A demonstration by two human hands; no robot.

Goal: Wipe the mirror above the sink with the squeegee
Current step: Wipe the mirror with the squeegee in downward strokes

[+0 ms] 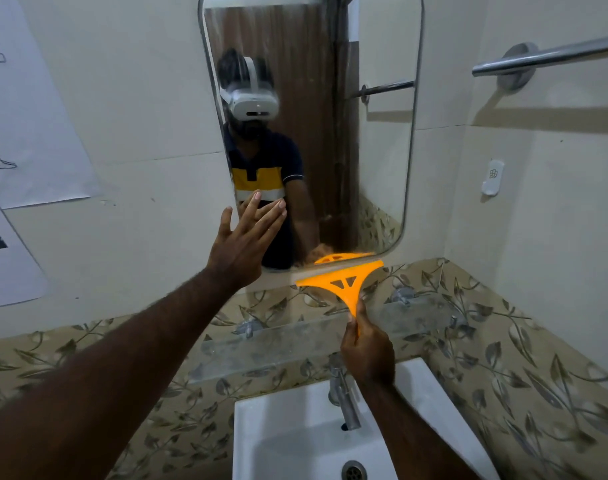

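Observation:
The tall mirror (382, 150) with rounded corners hangs on the wall above the white sink (281, 431). An orange squeegee (344, 280) has its blade at the mirror's bottom edge, right of centre. My right hand (366, 351) is shut on its handle from below. My left hand (247, 237) is open, fingers spread, with the fingertips against the lower left part of the glass. The mirror reflects a person with a headset and both hands.
A glass shelf (295, 344) on metal brackets runs between mirror and sink. A chrome tap (344, 396) stands over the basin. A metal towel bar (544, 57) juts from the right wall, with a white hook (492, 177) below it. Paper sheets (29, 116) hang at left.

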